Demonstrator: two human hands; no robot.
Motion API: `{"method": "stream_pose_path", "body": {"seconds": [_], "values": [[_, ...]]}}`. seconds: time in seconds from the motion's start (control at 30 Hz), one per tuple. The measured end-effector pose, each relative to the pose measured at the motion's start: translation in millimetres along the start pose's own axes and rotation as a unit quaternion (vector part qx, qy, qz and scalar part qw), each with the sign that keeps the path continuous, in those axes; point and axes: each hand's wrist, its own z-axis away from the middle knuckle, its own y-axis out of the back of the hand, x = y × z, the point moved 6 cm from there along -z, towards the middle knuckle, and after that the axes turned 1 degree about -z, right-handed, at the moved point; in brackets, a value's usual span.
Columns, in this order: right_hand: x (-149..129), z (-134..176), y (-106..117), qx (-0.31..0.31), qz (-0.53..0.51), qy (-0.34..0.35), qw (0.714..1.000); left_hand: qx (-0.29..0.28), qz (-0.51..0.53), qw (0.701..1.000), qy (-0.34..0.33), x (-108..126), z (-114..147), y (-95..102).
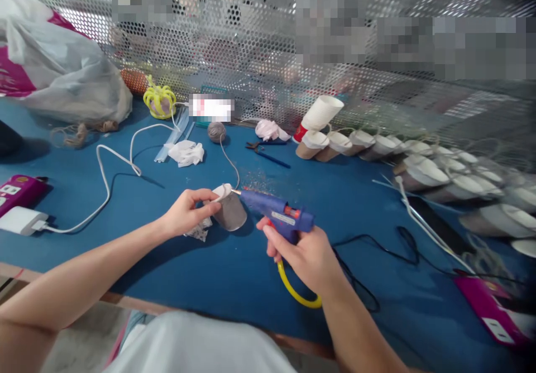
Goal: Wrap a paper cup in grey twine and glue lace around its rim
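My left hand [190, 211] pinches the rim of a grey paper cup [231, 212], which tilts on the blue tabletop. Grey cord lies along the cup's rim and runs back to a ball of grey cord [216, 132]. In my right hand [307, 250] is a blue hot glue gun [272, 208], its metal nozzle pointing left, right by the cup's rim. I cannot tell whether the nozzle touches it. A yellow tube [295, 292] curves below my right hand. Beside the cup, partly behind my left fingers, lies a crumpled patterned scrap [200, 230].
Rows of wrapped cups [422, 172] stand at the right. Pliers [270, 154] and crumpled tissue [186, 153] lie behind the cup. Purple power strips [489, 311] sit at both sides, with a white cable [104, 194] on the left. A perforated metal screen [251, 38] closes the back.
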Motion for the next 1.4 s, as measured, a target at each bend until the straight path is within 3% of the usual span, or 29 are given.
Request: {"method": "stream_pose_path", "body": {"seconds": [0.23,0.37,0.6,0.83,1.1,1.4], "values": [[3,3,1,0.031,0.064,-0.008,0.997,-0.011,-0.028,1.0,-0.01,-1,-1,-0.2],[0,1,1,0.042,0.091,0.022,0.995,-0.015,-0.031,0.999,-0.012,0,-1,-1.1],[-3,5,-4,0.027,0.129,0.052,0.99,-0.024,-0.067,0.997,-0.03,0,-1,-1.5],[-9,6,-4,0.043,0.148,0.063,0.986,-0.035,-0.055,0.998,-0.024,1,0,-3.3],[-9,7,-5,0.043,0.161,0.077,0.983,-0.028,-0.103,0.992,-0.069,8,-1,-1.3],[-10,7,-4,0.044,0.156,0.06,0.985,-0.014,-0.102,0.993,-0.049,2,-1,-0.1]]}}
